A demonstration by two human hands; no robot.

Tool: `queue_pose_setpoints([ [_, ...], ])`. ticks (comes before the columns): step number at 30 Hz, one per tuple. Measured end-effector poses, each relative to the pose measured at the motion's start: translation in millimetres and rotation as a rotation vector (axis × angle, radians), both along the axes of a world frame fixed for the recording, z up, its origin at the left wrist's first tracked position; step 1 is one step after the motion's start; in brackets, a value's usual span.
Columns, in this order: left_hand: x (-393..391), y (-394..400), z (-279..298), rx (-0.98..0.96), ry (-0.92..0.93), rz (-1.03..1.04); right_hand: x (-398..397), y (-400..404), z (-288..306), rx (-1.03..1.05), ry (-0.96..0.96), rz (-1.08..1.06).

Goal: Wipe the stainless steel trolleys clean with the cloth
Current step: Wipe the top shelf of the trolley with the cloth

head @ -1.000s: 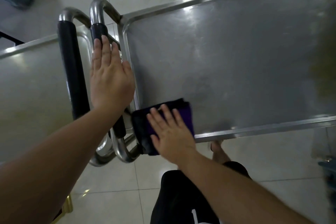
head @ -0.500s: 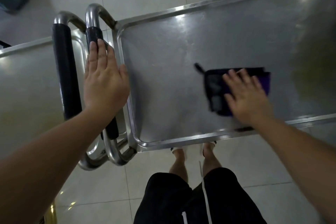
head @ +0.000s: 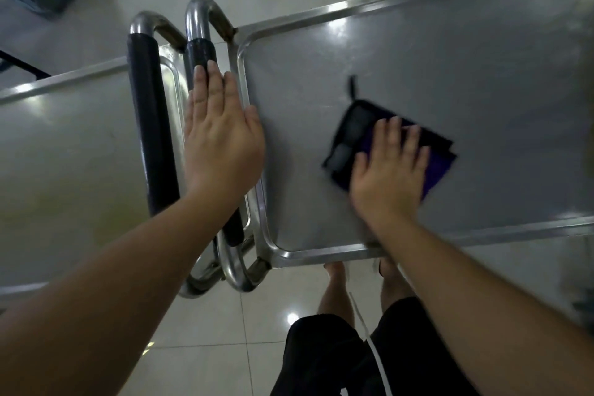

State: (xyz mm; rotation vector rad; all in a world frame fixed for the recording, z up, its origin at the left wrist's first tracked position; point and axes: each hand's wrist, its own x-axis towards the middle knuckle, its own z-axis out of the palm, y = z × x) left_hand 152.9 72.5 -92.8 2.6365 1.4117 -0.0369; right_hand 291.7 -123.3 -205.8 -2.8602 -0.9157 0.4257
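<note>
The right hand [head: 390,175], fingers straight and spread, presses the dark folded cloth [head: 356,135] flat on the right trolley's tray [head: 434,67], near its front rim. The left hand [head: 221,141] lies open over that trolley's padded handle [head: 201,53], steadying it. Good wiping here likely means even palm pressure and overlapping strokes into the corners. Beyond, the left trolley [head: 64,145] stands handle to handle; neither tray holds anything else.

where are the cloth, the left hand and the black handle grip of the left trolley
cloth [head: 353,135]: head view, dark folded part left of the fingers
left hand [head: 221,141]: head view, back of the hand
black handle grip [head: 151,125]: head view, middle of the sleeve
</note>
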Motion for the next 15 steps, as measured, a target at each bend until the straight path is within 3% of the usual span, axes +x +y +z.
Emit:
queue_pose_setpoints([
  [5, -0.9, -0.2, -0.2, 0.017, 0.0, -0.007, -120.5, 41.9, -1.1, 0.12, 0.12, 0.551],
  [9, -0.2, -0.6, -0.9, 0.018, 0.02, -0.018, -127.7, 48.3, -5.4, 0.129, 0.114, 0.933],
  [12, -1.4, -0.4, -0.2, -0.003, 0.027, -0.025, -102.4, 43.6, -4.9, 0.128, 0.113, 1.001],
  [15, -2.2, 0.0, -0.5, -0.016, 0.024, -0.028, -40.7, 30.6, -5.9, 0.137, 0.057, 0.847],
])
